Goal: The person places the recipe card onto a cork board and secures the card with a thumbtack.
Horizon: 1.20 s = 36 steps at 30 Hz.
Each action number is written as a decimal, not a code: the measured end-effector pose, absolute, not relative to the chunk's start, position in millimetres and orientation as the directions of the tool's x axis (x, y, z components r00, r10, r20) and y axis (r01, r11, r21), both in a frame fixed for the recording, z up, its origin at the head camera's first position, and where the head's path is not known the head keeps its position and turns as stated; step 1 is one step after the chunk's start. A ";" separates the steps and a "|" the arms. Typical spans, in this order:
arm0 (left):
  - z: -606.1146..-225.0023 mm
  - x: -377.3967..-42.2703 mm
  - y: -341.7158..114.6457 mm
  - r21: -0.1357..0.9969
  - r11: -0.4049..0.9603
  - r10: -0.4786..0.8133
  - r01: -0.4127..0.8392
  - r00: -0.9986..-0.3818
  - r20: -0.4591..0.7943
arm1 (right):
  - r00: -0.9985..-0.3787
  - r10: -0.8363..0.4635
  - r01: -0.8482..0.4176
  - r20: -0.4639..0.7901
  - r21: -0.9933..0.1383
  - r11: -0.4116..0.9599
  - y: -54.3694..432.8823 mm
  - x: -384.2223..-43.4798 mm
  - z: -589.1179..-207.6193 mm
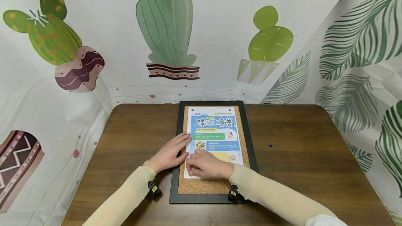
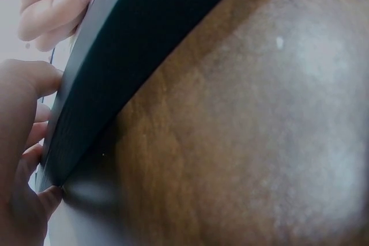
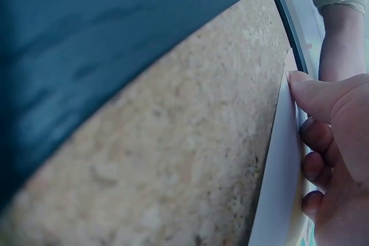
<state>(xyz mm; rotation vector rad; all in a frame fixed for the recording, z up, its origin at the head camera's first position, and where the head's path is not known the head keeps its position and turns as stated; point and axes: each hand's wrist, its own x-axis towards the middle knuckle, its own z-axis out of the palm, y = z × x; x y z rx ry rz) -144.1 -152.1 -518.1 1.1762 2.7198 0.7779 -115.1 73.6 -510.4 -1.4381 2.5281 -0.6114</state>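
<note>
A printed paper sheet [image 1: 216, 114] with coloured panels lies on a black-framed cork board [image 1: 204, 187]. A green pin [image 1: 192, 110] and a purple pin [image 1: 230, 110] sit at its top corners. My left hand [image 1: 168, 151] rests across the board's left side, its fingers extended and fingertips at the sheet's left edge. My right hand [image 1: 205, 164] lies over the sheet's lower left part with curled fingers. In the right wrist view its thumb [image 3: 311, 93] touches the sheet's edge beside bare cork. I cannot tell whether a small item is under those fingertips.
On the brown wooden table [image 1: 298, 170], a small blue pin [image 1: 270, 145] lies right of the board. Behind the table hangs a white cloth [image 1: 216, 37] printed with cacti and leaves. The board's top edge reaches the table's back edge.
</note>
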 end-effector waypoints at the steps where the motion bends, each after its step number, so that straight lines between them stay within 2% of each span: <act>1: -518.1 -144.2 -152.1 0.481 0.577 0.701 0.661 -0.702 0.125 | -0.524 -0.850 -0.777 0.050 -0.437 0.453 73.9 -115.2 -510.0; 13: -520.2 -146.3 -152.0 0.475 0.586 0.697 0.656 -0.707 0.116 | -0.547 -0.837 -0.721 0.023 -0.521 0.457 77.5 -120.0 -503.8; 26: -518.2 -146.3 -150.8 0.491 0.586 0.691 0.645 -0.714 0.114 | -0.641 -0.763 -0.492 -0.082 -0.719 0.491 110.1 -121.3 -497.1; 36: -516.4 -143.3 -151.2 0.496 0.603 0.686 0.625 -0.723 0.077 | -0.713 -0.695 -0.412 -0.088 -0.750 0.518 158.8 -122.0 -494.3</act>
